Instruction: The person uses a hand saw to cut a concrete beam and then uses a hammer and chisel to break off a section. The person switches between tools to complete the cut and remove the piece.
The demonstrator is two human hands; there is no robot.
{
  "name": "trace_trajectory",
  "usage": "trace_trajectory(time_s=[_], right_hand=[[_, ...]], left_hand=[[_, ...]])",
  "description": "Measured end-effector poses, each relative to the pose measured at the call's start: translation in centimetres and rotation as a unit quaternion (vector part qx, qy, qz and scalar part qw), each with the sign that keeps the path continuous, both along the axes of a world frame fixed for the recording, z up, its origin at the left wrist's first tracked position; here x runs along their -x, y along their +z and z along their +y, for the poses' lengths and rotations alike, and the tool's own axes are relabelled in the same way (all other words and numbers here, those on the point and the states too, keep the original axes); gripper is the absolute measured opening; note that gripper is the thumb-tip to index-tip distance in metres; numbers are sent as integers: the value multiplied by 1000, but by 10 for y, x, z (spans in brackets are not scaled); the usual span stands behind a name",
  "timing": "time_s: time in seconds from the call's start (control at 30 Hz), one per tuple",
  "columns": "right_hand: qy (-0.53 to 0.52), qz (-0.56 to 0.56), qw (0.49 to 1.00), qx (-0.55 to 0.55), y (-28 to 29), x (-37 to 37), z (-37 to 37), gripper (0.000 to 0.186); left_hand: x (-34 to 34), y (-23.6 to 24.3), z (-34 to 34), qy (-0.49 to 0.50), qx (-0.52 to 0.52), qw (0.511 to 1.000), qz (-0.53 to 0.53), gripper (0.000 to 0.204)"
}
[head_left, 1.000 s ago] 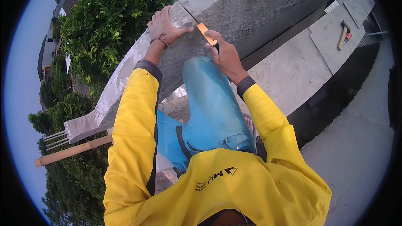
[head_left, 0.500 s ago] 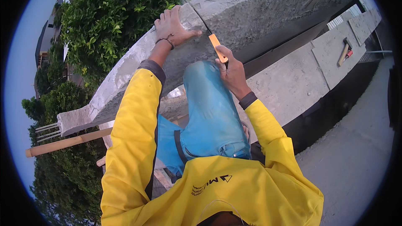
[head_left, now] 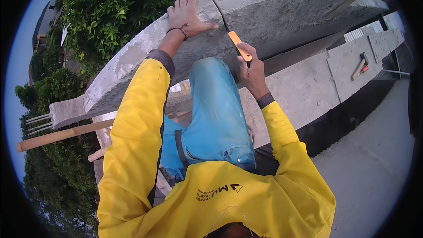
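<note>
My right hand [head_left: 254,74] grips the orange handle of a saw [head_left: 238,45]. Its thin dark blade, seen nearly edge-on, runs up across the rough grey concrete beam [head_left: 282,15] and past the beam's far edge. Left of the blade, my left hand [head_left: 188,20] lies on the beam with its fingers spread and thumb pointing toward the blade. Nothing is held in it. How deep the blade sits in the concrete I cannot tell.
A hammer [head_left: 360,67] with a wooden handle rests on boards [head_left: 308,81] at the right. Leafy branches [head_left: 114,13] grow beyond the beam. Bare rods [head_left: 38,122] stick out of its left end above a bamboo pole [head_left: 66,135]. My bent knee [head_left: 209,72] is under the beam.
The saw's handle has moved slightly right relative to my left hand, which stays spread on the concrete. A small puff of dust near the blade has faded. The whole view has shifted a little.
</note>
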State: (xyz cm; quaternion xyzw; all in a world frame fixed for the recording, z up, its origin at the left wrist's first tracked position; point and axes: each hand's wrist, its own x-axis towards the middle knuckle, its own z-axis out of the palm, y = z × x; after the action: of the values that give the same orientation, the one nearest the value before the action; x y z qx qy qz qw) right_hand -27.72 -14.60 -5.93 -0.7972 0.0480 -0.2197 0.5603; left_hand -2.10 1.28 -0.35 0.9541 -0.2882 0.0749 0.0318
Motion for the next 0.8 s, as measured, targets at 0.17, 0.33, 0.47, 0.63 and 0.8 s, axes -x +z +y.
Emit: trace_trajectory(time_s=[0.17,0.33,0.47,0.63,0.8], right_hand=[[8,85,996,-9,-49,20,-9,41],[-5,110,994,5,41,228,-16,55],[-16,168,985,20,-33,247,-17,40],[-41,137,988,64,-75,257,-4,36],[-26,42,999,-14,-9,290,7,39]], left_hand=[[-3,-4,4,-17,8,1000,0,130],[-3,-14,4,-16,-4,999,-41,128],[-1,-12,3,-7,-15,999,-52,129],[-2,-10,4,-12,15,997,-75,128],[-5,-12,5,-14,10,999,-33,127]])
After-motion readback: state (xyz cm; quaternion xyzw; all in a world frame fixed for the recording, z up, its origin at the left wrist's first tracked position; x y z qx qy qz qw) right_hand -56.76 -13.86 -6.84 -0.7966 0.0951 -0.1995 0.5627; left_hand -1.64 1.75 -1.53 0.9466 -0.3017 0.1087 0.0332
